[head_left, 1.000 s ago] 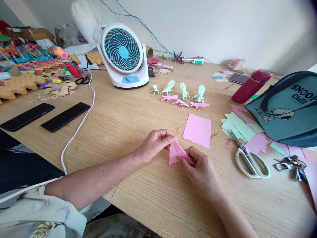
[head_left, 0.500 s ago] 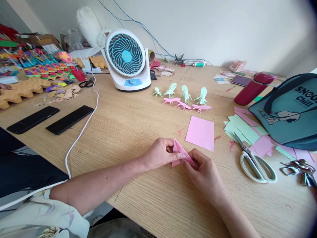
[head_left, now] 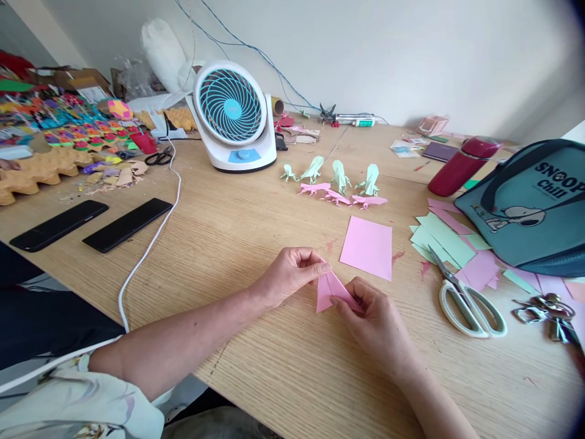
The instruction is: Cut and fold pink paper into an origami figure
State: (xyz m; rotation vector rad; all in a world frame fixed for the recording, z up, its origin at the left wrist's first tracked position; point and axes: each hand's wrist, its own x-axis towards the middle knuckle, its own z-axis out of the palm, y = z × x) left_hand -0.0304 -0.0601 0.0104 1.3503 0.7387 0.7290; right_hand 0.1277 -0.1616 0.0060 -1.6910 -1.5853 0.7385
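Between my hands is a folded pink paper [head_left: 329,294], roughly triangular with creases showing. My left hand [head_left: 292,274] pinches its top corner between thumb and fingers. At its right corner, my right hand [head_left: 372,308] grips the paper, thumb on the near face and fingers curled behind. A flat pink paper sheet [head_left: 367,247] lies just beyond my right hand. Farther back stand several green folded paper figures [head_left: 339,175], with pink folded paper figures [head_left: 337,197] in a row before them.
White-handled scissors [head_left: 470,308], keys [head_left: 548,311] and green paper pieces [head_left: 441,241] lie to the right, near a teal bag [head_left: 530,207] and a red bottle [head_left: 464,164]. A fan [head_left: 233,116] stands behind. Leftward are a black phone [head_left: 59,225] and a white cable [head_left: 148,247].
My left thumb has moved from the paper's middle up to its top corner, so more of the folded face shows. My right hand keeps its grip. The view has shifted slightly.
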